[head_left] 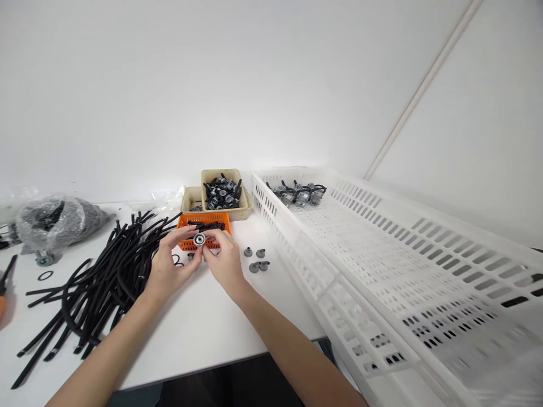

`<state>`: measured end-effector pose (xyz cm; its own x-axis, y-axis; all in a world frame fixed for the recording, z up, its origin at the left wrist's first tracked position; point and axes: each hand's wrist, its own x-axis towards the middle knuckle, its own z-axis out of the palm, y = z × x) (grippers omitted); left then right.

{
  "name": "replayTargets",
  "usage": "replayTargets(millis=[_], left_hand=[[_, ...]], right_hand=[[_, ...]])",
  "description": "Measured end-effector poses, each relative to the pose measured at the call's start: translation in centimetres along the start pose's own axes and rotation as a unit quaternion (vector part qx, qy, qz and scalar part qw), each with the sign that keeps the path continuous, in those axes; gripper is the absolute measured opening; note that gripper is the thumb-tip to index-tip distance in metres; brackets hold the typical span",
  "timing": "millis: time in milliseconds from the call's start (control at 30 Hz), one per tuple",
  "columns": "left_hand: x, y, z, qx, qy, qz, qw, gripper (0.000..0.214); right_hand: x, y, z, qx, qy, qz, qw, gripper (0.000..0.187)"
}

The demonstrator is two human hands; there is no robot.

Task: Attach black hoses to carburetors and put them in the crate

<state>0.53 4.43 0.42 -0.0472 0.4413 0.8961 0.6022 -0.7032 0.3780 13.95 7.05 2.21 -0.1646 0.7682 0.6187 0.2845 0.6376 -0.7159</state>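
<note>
Between the fingertips of both hands is a small round grey fitting (199,240), its ringed face turned toward me. My left hand (169,263) pinches it from the left, and my right hand (223,257) pinches it from the right. Just behind them stands an orange basket (183,220) with short black parts inside. Several small grey fittings (260,265) lie on the white table to the right of my right hand. Black rings (176,260) and another small fitting (190,256) lie close to my left hand, partly hidden by it.
A pile of black hoses (110,277) covers the table's left side, with a plastic bag of dark parts (57,220) behind. Beige trays (246,212) of fittings stand at the back. A large white perforated crate (305,254) on the right holds several assembled parts (302,195).
</note>
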Motion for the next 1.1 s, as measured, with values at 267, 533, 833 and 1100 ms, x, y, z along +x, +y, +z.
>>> replayTargets(millis=[267,533,833,1100], left_hand=[[0.0,-0.2,-0.3,0.077,0.021,0.026,0.996,0.051],[0.3,0.1,-0.5,0.126,-0.003,0.023,0.992,0.038],[0.9,0.8,-0.6,0.144,-0.027,0.051,0.988,0.022],[0.7,0.5,-0.7,0.133,-0.041,0.045,0.989,0.022]], right_hand=[[0.0,-0.2,-0.1,0.012,0.040,-0.033,0.999,0.022],[0.1,0.0,-0.2,0.035,0.041,-0.051,0.997,0.021],[0.0,0.2,0.1,0.042,0.034,-0.030,0.998,0.014],[0.0,0.2,0.2,0.048,0.015,-0.013,0.999,0.013]])
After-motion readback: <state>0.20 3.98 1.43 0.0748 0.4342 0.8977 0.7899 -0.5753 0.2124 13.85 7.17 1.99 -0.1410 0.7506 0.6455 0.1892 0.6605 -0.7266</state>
